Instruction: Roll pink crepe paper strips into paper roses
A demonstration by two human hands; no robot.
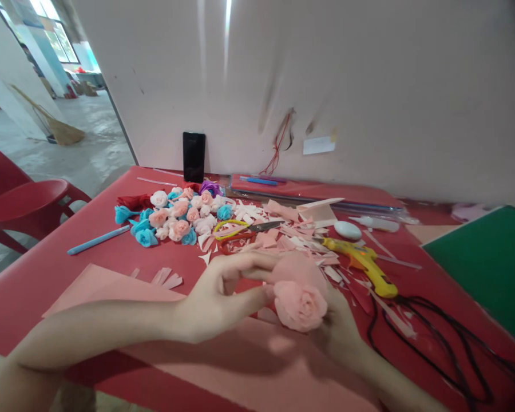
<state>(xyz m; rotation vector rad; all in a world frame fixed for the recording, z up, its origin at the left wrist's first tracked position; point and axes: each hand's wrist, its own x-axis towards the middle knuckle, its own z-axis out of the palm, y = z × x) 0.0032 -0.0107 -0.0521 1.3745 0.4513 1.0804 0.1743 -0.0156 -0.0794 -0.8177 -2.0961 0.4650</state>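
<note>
A pink crepe-paper rose (299, 303) is held between both hands above the red table (47, 269). My left hand (223, 292) pinches the rose's upper left edge, fingers stretched toward it. My right hand (341, 326) cups the rose from behind and below, mostly hidden by the petals. A sheet of pink paper (111, 292) lies under my forearms.
A pile of small pink, white and blue paper roses (175, 214) lies at the middle left. Scissors (244, 228), paper scraps, a yellow glue gun (363, 260) with black cord, a blue pen (98, 239), a phone (194, 155) leaning on the wall, a green board (493, 263) and a red chair (26, 203) surround them.
</note>
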